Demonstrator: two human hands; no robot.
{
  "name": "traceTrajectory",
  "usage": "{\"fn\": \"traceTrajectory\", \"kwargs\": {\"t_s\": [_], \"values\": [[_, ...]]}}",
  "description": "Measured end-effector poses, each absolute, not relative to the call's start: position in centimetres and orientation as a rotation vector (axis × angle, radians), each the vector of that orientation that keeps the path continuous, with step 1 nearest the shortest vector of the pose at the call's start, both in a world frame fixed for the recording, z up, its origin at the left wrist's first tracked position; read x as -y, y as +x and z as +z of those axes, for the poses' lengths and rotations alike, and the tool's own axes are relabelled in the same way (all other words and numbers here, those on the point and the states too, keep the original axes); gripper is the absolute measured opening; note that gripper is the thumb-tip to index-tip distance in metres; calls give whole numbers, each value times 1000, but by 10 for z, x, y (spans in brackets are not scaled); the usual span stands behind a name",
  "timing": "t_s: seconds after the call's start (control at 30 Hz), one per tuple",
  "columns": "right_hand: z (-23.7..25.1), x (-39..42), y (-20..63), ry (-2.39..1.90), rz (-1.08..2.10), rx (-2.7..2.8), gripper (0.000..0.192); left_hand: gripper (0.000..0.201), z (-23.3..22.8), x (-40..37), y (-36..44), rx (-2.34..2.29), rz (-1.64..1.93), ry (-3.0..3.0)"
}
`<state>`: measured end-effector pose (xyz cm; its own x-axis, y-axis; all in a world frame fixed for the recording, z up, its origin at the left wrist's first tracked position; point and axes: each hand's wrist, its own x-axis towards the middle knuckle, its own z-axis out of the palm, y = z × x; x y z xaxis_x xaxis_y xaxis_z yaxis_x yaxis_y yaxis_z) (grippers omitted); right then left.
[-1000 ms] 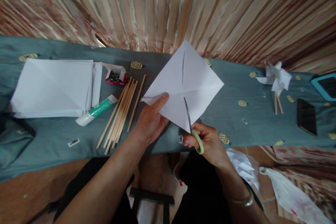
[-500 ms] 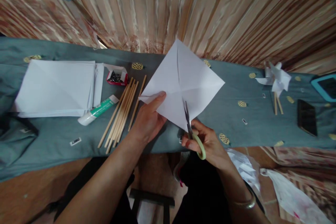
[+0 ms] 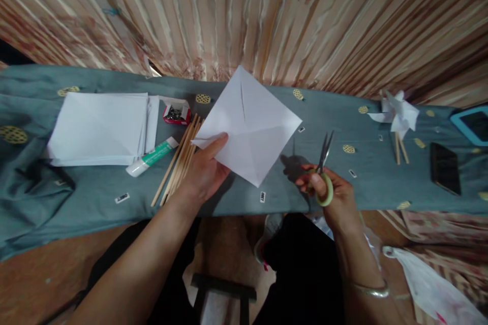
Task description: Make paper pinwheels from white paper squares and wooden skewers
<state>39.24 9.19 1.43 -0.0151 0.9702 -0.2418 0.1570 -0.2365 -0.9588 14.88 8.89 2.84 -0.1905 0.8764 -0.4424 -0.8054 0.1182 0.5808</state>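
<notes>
My left hand (image 3: 202, 172) pinches the left corner of a white square sheet of paper (image 3: 251, 127), held up over the grey-blue cloth-covered table (image 3: 95, 188). The sheet shows crossed fold lines and a cut running in from its top corner. My right hand (image 3: 328, 193) grips green-handled scissors (image 3: 323, 167), blades pointing up and away, to the right of the sheet and apart from it.
A stack of white paper (image 3: 101, 127), a glue stick (image 3: 152, 156), a bundle of wooden sticks (image 3: 179, 162) and a small red box of pins (image 3: 175, 112) lie at left. A finished paper pinwheel (image 3: 396, 114), a phone (image 3: 444, 167) and a tablet (image 3: 470, 124) lie at right.
The scissors were cutting into the sheet's bottom corner; my right hand has pulled them out and moved right. My left hand has shifted the sheet slightly left.
</notes>
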Motion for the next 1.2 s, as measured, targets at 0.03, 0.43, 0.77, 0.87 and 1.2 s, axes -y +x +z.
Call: {"fn": "traceTrajectory", "kwargs": {"t_s": [0.03, 0.43, 0.77, 0.87, 1.2], "values": [[13, -94, 393, -1484, 1294, 1176, 49, 18, 27, -87, 151, -904, 1493, 104], [16, -123, 402, -1342, 1293, 1213, 42, 24, -2, -60, 170, -1077, 1126, 307], [21, -115, 387, -1364, 1571, 1325, 38, 34, -12, -55, 171, -1124, 1059, 427], [16, -116, 382, -1387, 1530, 1267, 37, 41, -5, -58, 170, -1034, 1064, 373], [9, -122, 347, -1308, 1356, 765, 37, 57, 20, -59, 174, -727, 1224, 274]]}}
